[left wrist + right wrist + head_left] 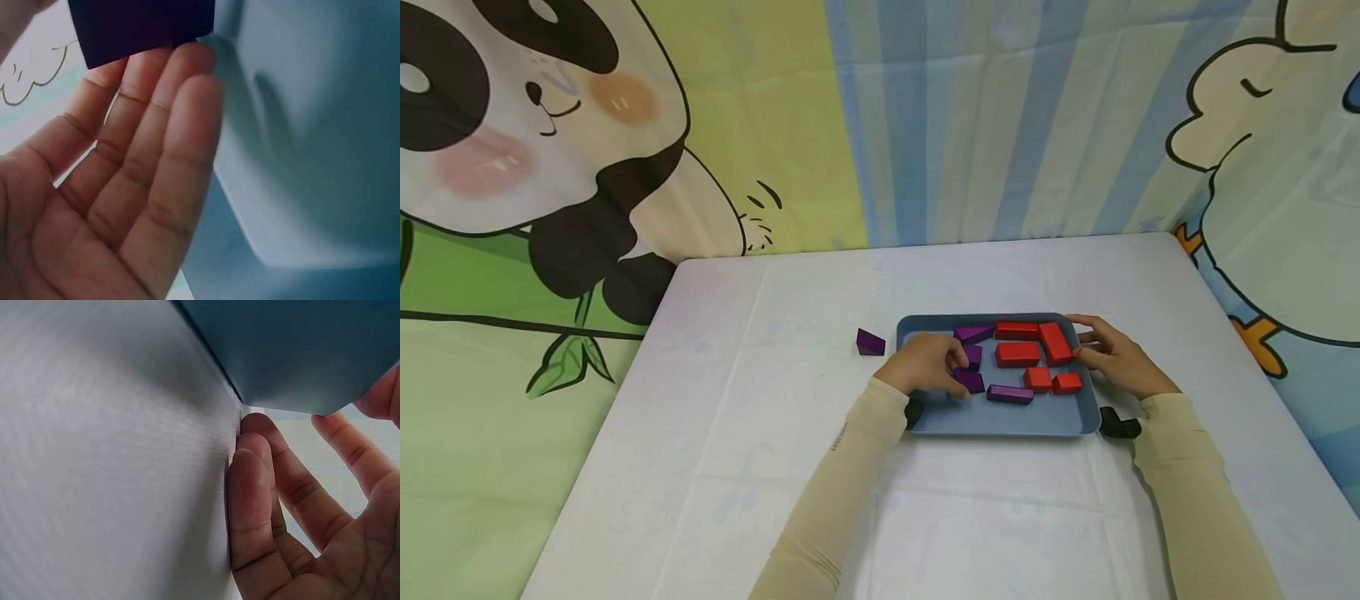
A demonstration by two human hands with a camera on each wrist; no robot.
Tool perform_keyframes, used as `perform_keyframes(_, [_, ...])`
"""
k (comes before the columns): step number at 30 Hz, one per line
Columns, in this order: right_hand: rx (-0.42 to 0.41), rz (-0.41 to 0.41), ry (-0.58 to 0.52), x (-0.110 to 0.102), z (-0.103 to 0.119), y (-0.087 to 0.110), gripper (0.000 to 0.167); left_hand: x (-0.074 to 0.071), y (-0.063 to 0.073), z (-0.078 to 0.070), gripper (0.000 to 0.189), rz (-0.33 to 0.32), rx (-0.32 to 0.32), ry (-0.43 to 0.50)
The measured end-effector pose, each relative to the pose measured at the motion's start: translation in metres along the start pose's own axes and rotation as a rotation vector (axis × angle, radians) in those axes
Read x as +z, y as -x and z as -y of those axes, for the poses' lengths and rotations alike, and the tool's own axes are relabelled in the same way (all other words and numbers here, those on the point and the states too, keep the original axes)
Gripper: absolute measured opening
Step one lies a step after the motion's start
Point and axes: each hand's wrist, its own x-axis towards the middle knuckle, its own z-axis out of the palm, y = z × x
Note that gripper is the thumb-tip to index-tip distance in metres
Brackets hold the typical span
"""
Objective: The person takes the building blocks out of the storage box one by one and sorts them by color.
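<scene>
A blue-grey tray (1000, 425) on the table holds purple and red blocks. My left hand (927, 364) reaches over its left side and pinches a purple block (968, 381) between thumb and fingers. The left wrist view shows a dark purple block (144, 25) at the fingertips, its upper part cut off by the frame. At the tray's right edge, my right hand (1116, 357) grips the rim with thumb and index finger. In the right wrist view, its other fingers (250, 494) rest against the white tablecloth beside the tray wall (300, 356).
Several red blocks (1018, 355) fill the tray's right half. A long purple block (1010, 394) lies near its front middle. Outside, left of the tray, a purple wedge-shaped block (870, 342) rests on the white table (760, 467). Behind hangs a cartoon-printed curtain (970, 125).
</scene>
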Motion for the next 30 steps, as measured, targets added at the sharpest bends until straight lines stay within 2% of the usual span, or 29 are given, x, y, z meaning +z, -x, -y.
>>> perform_keyframes(9, [-0.005,0.002,-0.003,0.0,0.0,0.001,0.066,0.001,0.002,-0.001,0.028,-0.02,0.014,0.011])
perform_keyframes(17, [0.018,-0.001,0.004,0.0,0.003,0.001,0.067,-0.011,0.008,-0.007,0.027,-0.068,0.104,0.054])
perform_keyframes(23, [0.023,0.002,-0.001,0.0,0.004,0.001,0.068,-0.02,0.018,-0.01,0.025,-0.098,0.149,0.125])
perform_keyframes(30, [0.026,0.004,-0.014,0.0,0.003,0.0,0.067,-0.028,0.025,-0.004,0.031,-0.167,0.205,0.234])
